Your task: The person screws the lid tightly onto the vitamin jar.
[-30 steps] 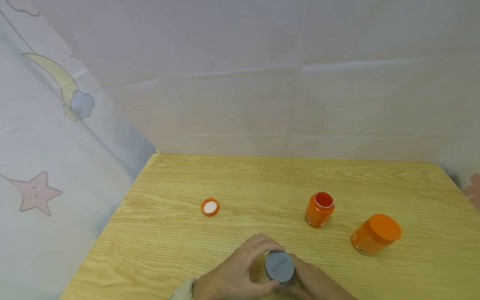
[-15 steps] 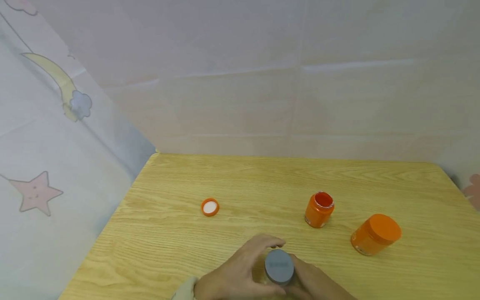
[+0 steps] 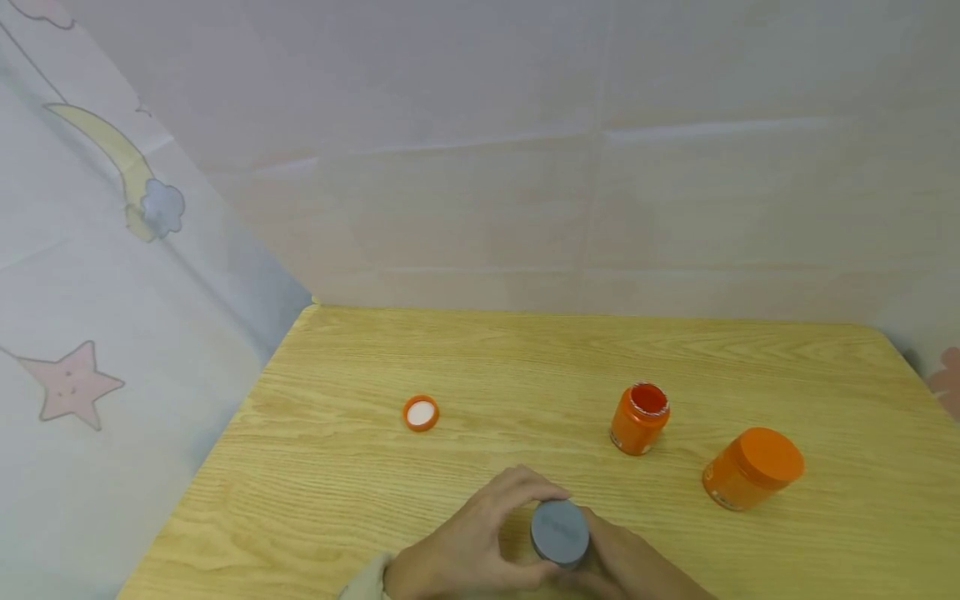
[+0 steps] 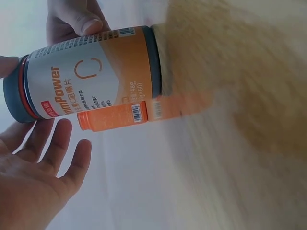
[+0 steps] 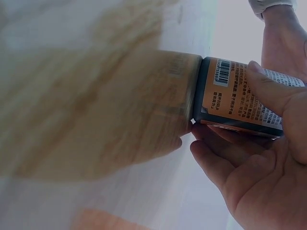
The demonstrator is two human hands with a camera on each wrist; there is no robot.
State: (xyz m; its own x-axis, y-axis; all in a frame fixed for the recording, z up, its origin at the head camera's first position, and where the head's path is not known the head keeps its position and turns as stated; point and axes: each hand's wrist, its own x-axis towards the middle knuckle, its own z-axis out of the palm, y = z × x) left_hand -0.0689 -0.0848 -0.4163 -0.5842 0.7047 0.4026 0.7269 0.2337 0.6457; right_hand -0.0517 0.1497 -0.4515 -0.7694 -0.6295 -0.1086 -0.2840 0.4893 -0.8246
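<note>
One jar [image 3: 636, 429] is uncapped, an orange cap [image 3: 421, 413] apart on the bench [image 3: 337, 350]; the second jar [image 3: 750, 471] and the bottle [image 4: 91, 72], upright between the hands, are still capped. The left hand [image 3: 480, 537] pinches the bottle's lid [image 3: 559, 532]; the right hand [image 3: 630, 554] clasps its body.

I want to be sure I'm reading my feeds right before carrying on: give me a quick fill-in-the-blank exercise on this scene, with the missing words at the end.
1. The left hand pinches the gray lid of the bottle, whose body is held by the ____ hand.
2. In the left wrist view, one large curved letter stands alone on the bottle: ____.
3. The inner face of the loose orange cap is ____.
4. In the head view, the open jar stands to the ____ of the lidded jar.

Missing words: right; C; white; left.
</note>
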